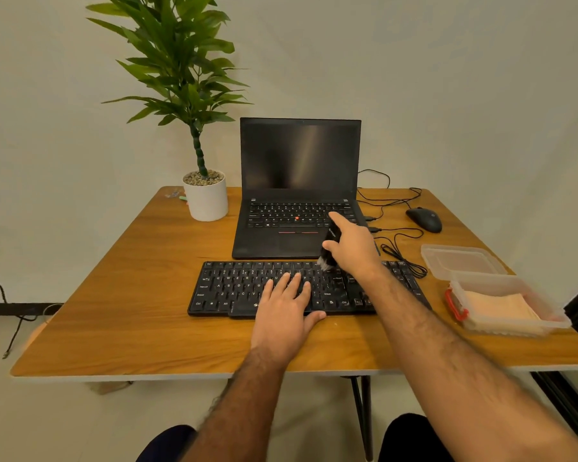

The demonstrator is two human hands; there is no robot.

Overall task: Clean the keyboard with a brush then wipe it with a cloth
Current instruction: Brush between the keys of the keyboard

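A black keyboard lies across the middle of the wooden table. My left hand rests flat on its lower middle keys, fingers spread. My right hand is closed around a small black brush with pale bristles. The bristles touch the top key rows right of centre. A folded beige cloth lies in a clear plastic box at the table's right edge.
An open black laptop stands just behind the keyboard. A potted plant is at the back left. A black mouse with tangled cables sits at the back right. The box's clear lid lies behind the box.
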